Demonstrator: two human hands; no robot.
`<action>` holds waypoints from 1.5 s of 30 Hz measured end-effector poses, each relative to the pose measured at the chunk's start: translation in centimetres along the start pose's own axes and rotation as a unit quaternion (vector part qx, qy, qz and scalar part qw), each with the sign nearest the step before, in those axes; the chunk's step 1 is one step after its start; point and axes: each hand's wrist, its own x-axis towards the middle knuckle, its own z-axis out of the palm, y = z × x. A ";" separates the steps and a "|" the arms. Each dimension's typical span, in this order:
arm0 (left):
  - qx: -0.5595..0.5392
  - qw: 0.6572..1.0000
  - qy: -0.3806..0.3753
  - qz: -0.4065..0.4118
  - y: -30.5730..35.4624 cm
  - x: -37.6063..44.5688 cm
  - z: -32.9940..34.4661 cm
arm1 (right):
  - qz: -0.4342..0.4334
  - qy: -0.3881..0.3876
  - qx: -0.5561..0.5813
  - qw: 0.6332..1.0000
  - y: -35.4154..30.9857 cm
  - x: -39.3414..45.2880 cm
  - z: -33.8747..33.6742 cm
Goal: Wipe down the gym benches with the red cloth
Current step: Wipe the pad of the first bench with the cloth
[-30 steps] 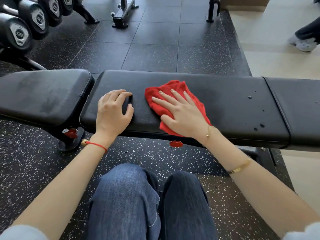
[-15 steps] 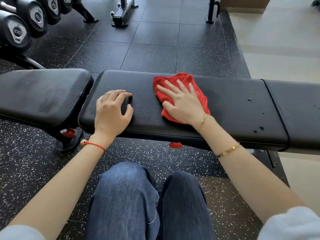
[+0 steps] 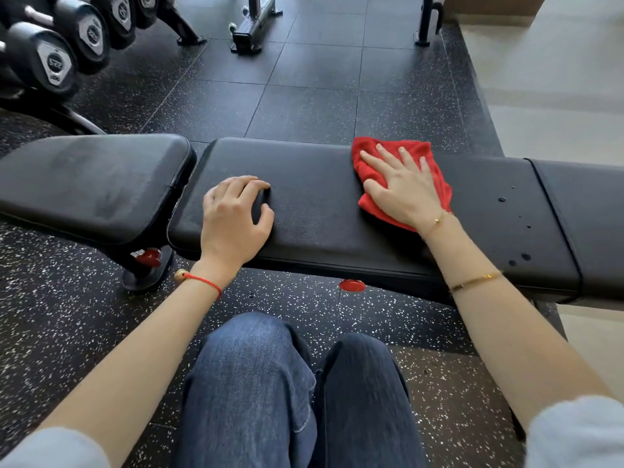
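Note:
A black padded gym bench (image 3: 320, 211) runs across the view in front of my knees. The red cloth (image 3: 368, 160) lies on its middle pad near the far edge. My right hand (image 3: 401, 187) presses flat on the cloth with straight, spread fingers. My left hand (image 3: 233, 221) rests on the left end of the same pad, fingers and thumb curled round a small black object (image 3: 260, 207) that is mostly hidden. Several water drops (image 3: 502, 199) dot the pad right of the cloth.
A second black pad (image 3: 87, 184) adjoins on the left, another section (image 3: 587, 214) on the right. A dumbbell rack (image 3: 57, 59) stands at the far left. Machine feet (image 3: 251, 32) stand beyond the bench. Red knobs (image 3: 352, 285) sit below the pad. My knees (image 3: 290, 383) are just before the bench.
My right hand has slid the red cloth to the right and toward the far edge of the pad. My left hand has stayed in place.

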 end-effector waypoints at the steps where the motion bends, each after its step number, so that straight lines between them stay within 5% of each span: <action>1: 0.000 1.000 -0.001 0.000 0.0 0.0 0.0 | -0.005 -0.007 0.001 1.000 -0.8 0.4 0.2; 10: -0.007 1.000 0.001 0.003 -0.4 -0.1 -0.1 | -0.157 -0.017 -0.002 0.987 -3.4 -5.3 1.3; 19: -0.011 1.000 0.010 0.001 -0.2 0.0 0.0 | -0.026 -0.004 -0.014 1.000 0.1 0.3 -0.2; 30: -0.011 1.000 0.009 0.011 -0.8 0.1 0.0 | -0.155 -0.012 0.000 0.988 -5.6 -4.1 2.1; 39: 0.001 1.000 0.006 0.002 -0.3 -0.1 0.2 | -0.005 0.002 -0.003 1.000 -0.6 0.2 0.2; 45: 0.001 1.000 0.004 0.004 -0.3 0.0 -0.2 | -0.065 -0.023 -0.007 0.998 -5.7 1.1 1.4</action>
